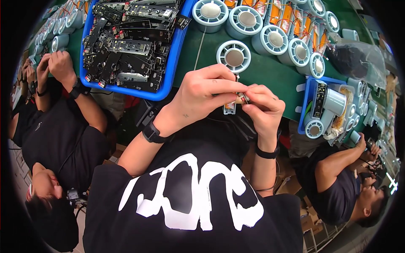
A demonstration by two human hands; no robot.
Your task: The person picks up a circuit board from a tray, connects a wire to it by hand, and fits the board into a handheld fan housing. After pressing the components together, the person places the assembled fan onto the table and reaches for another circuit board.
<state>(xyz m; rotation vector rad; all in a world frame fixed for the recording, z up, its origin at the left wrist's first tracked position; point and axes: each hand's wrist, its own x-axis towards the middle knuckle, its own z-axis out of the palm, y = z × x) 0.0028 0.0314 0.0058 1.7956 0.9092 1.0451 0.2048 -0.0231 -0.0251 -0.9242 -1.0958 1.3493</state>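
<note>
Close together in the middle, my left hand [204, 92] and my right hand [266, 107] both have their fingertips pinched on a small red-and-white connector [242, 98]. The fingers cover most of it. Just below them shows the end of a light-blue holder [229, 110] with something orange inside. Past my fingertips, on the green table, stands a light-blue spoked round housing [233, 57] with a metal disc at its centre. Whether that housing and the holder are one piece is hidden by my left hand.
A blue tray [162, 89] heaped with black circuit boards [130, 46] lies at left. Several round housings [246, 20] with orange batteries [275, 12] fill the far side. At right are a smaller blue bin [304, 99] and a plastic bag [358, 59]. People work on both sides.
</note>
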